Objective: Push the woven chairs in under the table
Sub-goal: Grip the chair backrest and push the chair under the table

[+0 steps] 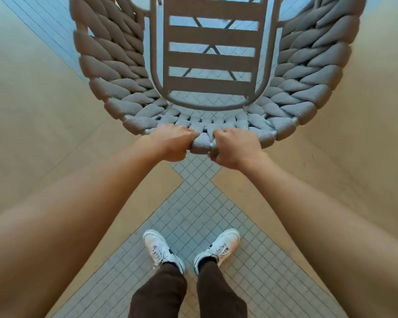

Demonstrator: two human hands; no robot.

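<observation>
A woven chair (115, 74) with a curved back of thick grey-beige rope fills the upper half of the head view, seen from above. Its slatted seat (210, 63) runs away from me. My left hand (170, 143) and my right hand (234, 148) both grip the top rim of the backrest at its middle, close together, fingers curled over the rope. The table is hardly visible; only dark crossed bars (213, 48) show through the seat slats.
The floor is beige with bands of small pale tiles (193, 216) crossing under me. My feet in white shoes (161, 249) stand on the tiles just behind the chair. Open floor lies to both sides.
</observation>
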